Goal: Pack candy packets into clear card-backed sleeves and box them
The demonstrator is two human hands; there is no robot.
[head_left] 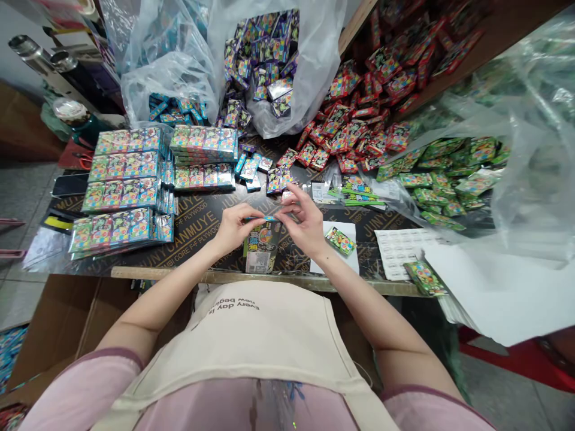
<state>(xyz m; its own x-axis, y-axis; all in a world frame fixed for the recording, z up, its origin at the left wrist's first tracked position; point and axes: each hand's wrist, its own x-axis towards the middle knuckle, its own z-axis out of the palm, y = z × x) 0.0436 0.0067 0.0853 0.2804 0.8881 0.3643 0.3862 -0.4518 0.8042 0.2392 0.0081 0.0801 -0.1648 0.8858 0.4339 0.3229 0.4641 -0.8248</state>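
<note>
My left hand (236, 226) and my right hand (302, 220) meet above the dark plywood table (197, 227), each pinching an end of a thin blue packet (269, 218) held flat between them. Right below the hands a colourful printed card (260, 248) lies at the table's front edge. A small green packet (340, 240) rests on a white sheet just right of my right hand. Purple packets (278, 178) lie just beyond my fingers.
Stacks of wrapped packs (121, 179) fill the left side. Clear bags hold purple packets (265, 54) at the back, red packets (354, 129) are heaped behind right, green ones (444, 173) on the right. A white label sheet (399, 248) and a cardboard box (67, 323) sit nearby.
</note>
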